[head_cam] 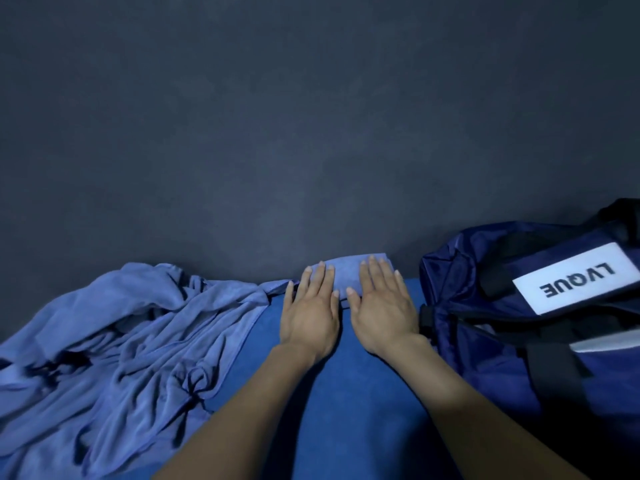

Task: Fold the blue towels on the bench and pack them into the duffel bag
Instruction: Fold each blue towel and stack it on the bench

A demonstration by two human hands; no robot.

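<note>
Flat hands [346,306] press soft, seemingly folded towel [348,271].

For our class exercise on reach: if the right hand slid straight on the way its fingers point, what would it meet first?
Probably only more of the folded towel under the right hand, then the dark floor beyond the bench edge; depth is unclear.

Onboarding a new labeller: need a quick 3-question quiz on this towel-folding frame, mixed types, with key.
1. True or false: both hands lie flat with straight fingers on the folded towel.
2. Which side of the hands is the duffel bag on? A) left B) right C) behind the person
3. Fill in: the unfolded towels lie in a crumpled ___ on the bench.

Key: 1 true: left hand and right hand press it. 2 B. 3 heap.
</note>
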